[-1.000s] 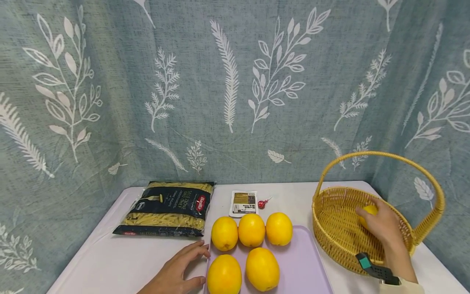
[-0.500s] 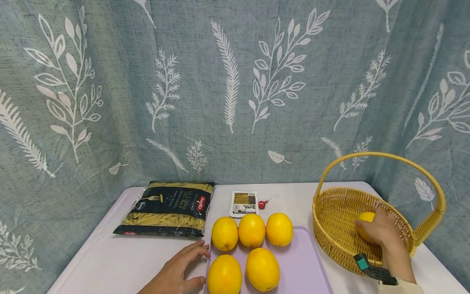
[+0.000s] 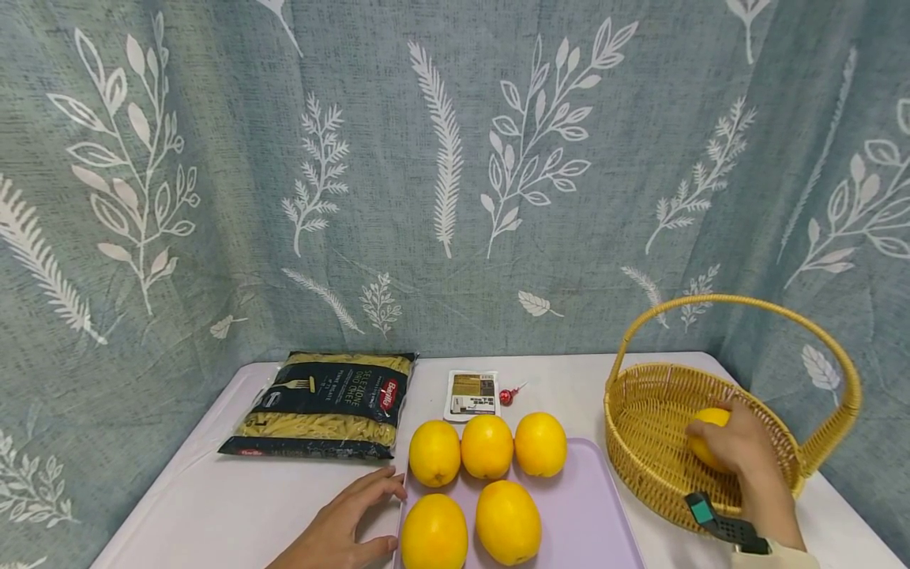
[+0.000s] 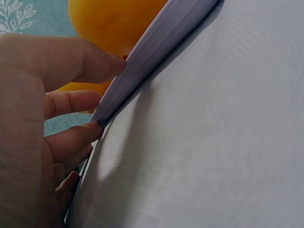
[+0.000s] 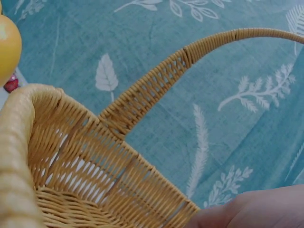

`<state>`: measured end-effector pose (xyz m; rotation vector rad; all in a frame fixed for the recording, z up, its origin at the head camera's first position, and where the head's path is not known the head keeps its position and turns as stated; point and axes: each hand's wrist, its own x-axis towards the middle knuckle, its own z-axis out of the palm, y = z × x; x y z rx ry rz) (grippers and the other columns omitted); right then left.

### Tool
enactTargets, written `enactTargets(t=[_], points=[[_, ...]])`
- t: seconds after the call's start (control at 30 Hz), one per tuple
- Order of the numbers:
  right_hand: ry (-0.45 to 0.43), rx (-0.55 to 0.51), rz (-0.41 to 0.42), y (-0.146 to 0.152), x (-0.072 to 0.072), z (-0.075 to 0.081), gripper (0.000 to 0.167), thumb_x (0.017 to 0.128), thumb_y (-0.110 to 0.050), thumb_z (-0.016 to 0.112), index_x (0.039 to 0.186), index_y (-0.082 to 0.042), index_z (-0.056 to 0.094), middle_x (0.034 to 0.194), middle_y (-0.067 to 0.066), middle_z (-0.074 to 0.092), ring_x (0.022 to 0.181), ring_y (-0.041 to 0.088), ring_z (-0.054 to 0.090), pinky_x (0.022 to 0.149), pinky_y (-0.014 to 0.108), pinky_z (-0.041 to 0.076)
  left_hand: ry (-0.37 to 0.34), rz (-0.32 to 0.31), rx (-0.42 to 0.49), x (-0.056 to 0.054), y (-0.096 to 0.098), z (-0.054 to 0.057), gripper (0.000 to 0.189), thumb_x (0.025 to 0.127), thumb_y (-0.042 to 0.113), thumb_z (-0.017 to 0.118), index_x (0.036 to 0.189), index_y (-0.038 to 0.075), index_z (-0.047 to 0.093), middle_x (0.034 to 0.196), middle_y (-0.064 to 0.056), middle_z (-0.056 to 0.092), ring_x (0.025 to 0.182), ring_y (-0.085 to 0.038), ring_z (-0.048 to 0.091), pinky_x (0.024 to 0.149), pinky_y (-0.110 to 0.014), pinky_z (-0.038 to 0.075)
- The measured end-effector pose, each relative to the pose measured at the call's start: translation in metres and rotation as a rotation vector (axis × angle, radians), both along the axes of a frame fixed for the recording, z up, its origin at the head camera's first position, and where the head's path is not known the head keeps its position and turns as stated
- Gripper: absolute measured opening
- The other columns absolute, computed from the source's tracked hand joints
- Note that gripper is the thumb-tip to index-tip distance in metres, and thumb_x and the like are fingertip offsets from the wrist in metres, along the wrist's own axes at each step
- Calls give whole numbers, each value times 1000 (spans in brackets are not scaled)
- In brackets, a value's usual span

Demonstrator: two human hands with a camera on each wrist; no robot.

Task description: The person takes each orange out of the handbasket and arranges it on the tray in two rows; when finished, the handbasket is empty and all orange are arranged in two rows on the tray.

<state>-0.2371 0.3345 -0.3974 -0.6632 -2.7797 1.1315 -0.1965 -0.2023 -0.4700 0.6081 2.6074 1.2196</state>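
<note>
Inside the wicker basket [image 3: 633, 478] at the right, my right hand [image 3: 750, 446] grips an orange [image 3: 711, 416], thumb across its near side. The right wrist view has the basket's wall [image 5: 147, 185] and a bit of the hand [image 5: 261, 209], with the held fruit hidden. My left hand [image 3: 341, 525] rests at the left edge of a lilac tray [image 3: 579, 518]. Up close in the left wrist view, its fingertips [image 4: 92, 128] touch the tray's rim [image 4: 142, 52]. Several more oranges [image 3: 508, 521] sit on the tray in two rows.
A bag of penne pasta [image 3: 323, 407] lies at the back left of the white table [image 3: 185, 514]. Behind the tray are a small flat packet [image 3: 472, 393] and a red lollipop [image 3: 507, 395]. The basket's tall handle [image 3: 739, 299] arches above it, and a patterned curtain [image 3: 398, 182] closes off the back.
My right hand has shifted slightly nearer and lower in the basket with the orange, more of which shows than a second ago. The left hand and tray look unchanged.
</note>
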Motion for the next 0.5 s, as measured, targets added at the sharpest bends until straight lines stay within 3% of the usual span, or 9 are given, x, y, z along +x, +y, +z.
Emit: enactTargets(t=[0.5], points=[[94,68,53,-13,7,26,84,92,-37,66,150,13,30,118,34,49,92,39,54,61,33,48,12,-10,4,-1,-1,-1,39,83,38,78,118,36,61,155,-11,45,146,-48,32,111,-78,23]])
